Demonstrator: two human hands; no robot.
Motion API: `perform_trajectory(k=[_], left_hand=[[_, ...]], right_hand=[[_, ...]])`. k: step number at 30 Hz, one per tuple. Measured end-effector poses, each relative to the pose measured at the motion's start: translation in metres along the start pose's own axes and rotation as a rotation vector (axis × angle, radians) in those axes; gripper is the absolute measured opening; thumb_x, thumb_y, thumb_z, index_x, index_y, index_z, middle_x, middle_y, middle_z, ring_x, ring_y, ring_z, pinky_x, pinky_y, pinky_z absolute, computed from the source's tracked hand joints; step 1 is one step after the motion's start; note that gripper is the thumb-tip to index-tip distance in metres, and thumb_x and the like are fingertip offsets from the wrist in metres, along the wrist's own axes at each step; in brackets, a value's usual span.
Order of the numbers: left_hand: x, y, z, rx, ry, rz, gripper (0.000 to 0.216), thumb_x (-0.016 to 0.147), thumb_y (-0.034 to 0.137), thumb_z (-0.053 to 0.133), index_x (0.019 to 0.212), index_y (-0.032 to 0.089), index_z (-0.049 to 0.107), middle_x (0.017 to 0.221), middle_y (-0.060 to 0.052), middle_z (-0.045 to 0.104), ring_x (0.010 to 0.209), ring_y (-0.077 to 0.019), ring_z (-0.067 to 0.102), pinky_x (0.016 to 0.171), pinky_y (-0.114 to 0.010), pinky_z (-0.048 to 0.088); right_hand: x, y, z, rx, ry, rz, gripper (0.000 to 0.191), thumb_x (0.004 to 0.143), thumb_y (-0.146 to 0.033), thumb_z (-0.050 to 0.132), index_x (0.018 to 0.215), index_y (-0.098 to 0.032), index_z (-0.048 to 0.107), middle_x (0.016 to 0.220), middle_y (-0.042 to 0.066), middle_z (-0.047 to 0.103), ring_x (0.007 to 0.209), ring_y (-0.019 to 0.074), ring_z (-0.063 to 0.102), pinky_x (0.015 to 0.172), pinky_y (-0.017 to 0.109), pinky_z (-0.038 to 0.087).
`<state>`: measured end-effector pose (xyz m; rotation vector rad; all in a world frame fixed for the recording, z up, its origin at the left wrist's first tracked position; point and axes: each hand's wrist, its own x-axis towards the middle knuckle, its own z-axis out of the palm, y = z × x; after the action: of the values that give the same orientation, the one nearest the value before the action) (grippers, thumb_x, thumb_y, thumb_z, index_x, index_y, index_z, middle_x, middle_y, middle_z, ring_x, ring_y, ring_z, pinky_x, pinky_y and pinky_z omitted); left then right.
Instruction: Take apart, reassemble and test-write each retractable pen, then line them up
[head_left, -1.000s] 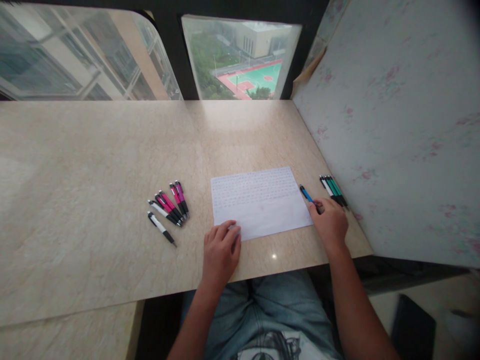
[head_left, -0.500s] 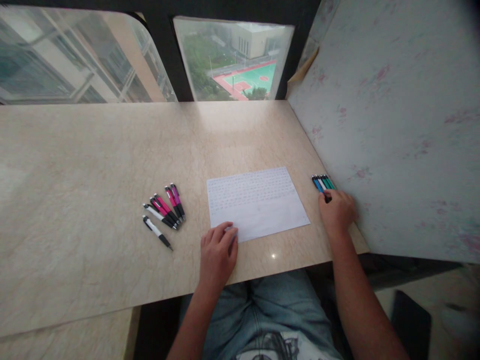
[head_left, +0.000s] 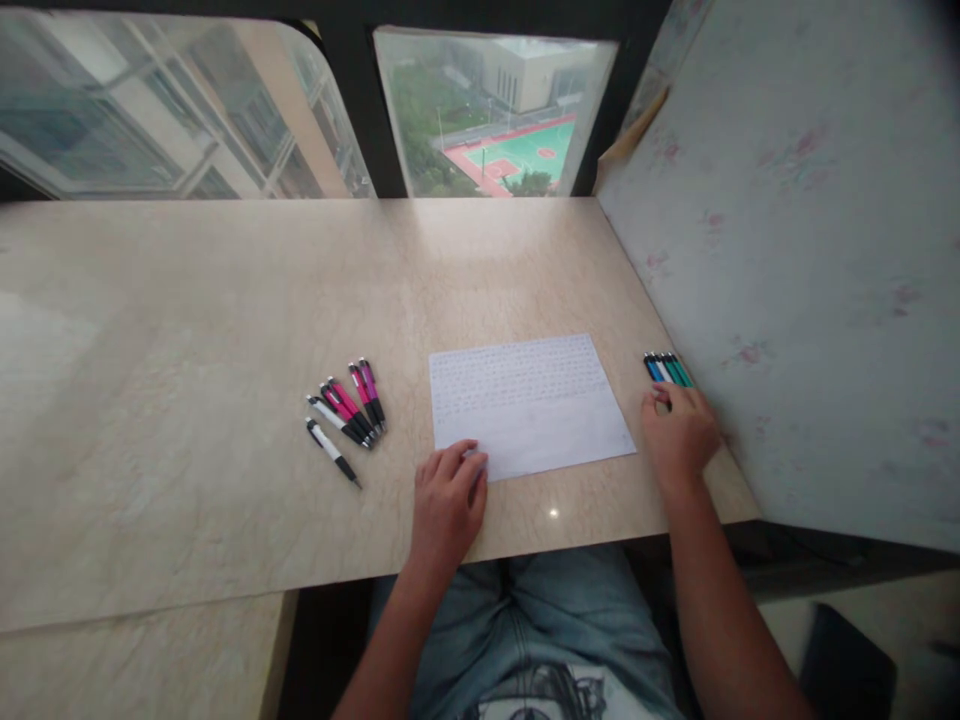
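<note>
My left hand point(head_left: 452, 490) lies palm down on the table, its slightly bent fingertips resting on the near left corner of a handwritten sheet of paper point(head_left: 536, 430). Over at the right, my right hand point(head_left: 682, 430) is at a close row of pens point(head_left: 667, 368) with blue, white and green barrels. Its thumb and index finger curl together in a pinch at the near ends of these pens. The hand hides those ends, so I cannot see what lies between the fingertips.
Left of the paper lie several pink, purple and white pens point(head_left: 349, 405), with one white pen point(head_left: 332, 452) slightly apart. A flowered wall panel point(head_left: 810, 300) borders the table point(head_left: 225, 300) on the right. Windows point(head_left: 487, 115) stand along its back edge.
The whole view has shifted slightly, moving most things to the right in the picture. My right hand has drawn back a little from the pens, showing more of them. My left hand stays on the paper.
</note>
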<state>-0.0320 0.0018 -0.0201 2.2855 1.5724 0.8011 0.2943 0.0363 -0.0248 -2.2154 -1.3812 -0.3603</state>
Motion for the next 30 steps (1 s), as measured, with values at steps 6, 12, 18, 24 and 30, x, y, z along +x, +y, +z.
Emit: perform_trajectory(k=[6,12,18,24,30], left_hand=[[-0.006,-0.007,-0.012,-0.117,0.230,-0.104,0.020,0.088,0.014,0.056,0.104,0.021,0.066,0.110,-0.009,0.068,0.103,-0.0217,0.062,0.091,-0.037,0.049],[-0.002,-0.057,-0.068,0.299,0.294,-0.542,0.023,0.089,0.031,0.055,0.103,0.016,0.064,0.101,-0.013,0.065,0.093,-0.0263,0.063,0.081,-0.038,0.049],[0.020,-0.085,-0.097,0.426,-0.047,-0.784,0.026,0.083,0.035,0.057,0.101,0.016,0.062,0.092,-0.014,0.070,0.088,-0.0313,0.066,0.075,-0.040,0.049],[0.012,-0.100,-0.116,0.265,-0.012,-0.959,0.030,0.078,0.034,0.062,0.102,0.017,0.067,0.084,-0.011,0.072,0.087,-0.0336,0.068,0.080,-0.046,0.050],[0.005,-0.058,-0.082,-0.876,0.271,-0.853,0.047,0.069,0.040,0.076,0.107,0.014,0.066,0.090,-0.005,0.071,0.080,-0.0175,0.067,0.072,-0.029,0.055]], right_hand=[[-0.038,-0.061,-0.013,0.269,-0.151,-0.223,0.020,0.089,-0.026,0.052,0.090,-0.016,0.070,0.082,0.007,0.071,0.067,0.0184,0.057,0.068,0.031,0.043],[-0.058,-0.097,-0.025,0.408,-0.228,-0.268,0.018,0.091,-0.024,0.053,0.090,-0.016,0.069,0.080,0.005,0.069,0.059,0.0147,0.052,0.063,0.028,0.042],[-0.059,-0.091,-0.024,0.416,-0.235,-0.241,0.017,0.090,-0.024,0.054,0.089,-0.016,0.069,0.078,0.004,0.068,0.058,0.0146,0.052,0.063,0.029,0.042],[-0.058,-0.086,-0.026,0.443,-0.250,-0.221,0.017,0.090,-0.024,0.054,0.088,-0.016,0.069,0.076,0.003,0.067,0.057,0.0143,0.051,0.062,0.029,0.043],[-0.068,-0.102,-0.026,0.589,-0.362,-0.212,0.020,0.093,-0.027,0.051,0.093,-0.017,0.068,0.079,0.004,0.067,0.061,0.0156,0.055,0.064,0.030,0.045]])
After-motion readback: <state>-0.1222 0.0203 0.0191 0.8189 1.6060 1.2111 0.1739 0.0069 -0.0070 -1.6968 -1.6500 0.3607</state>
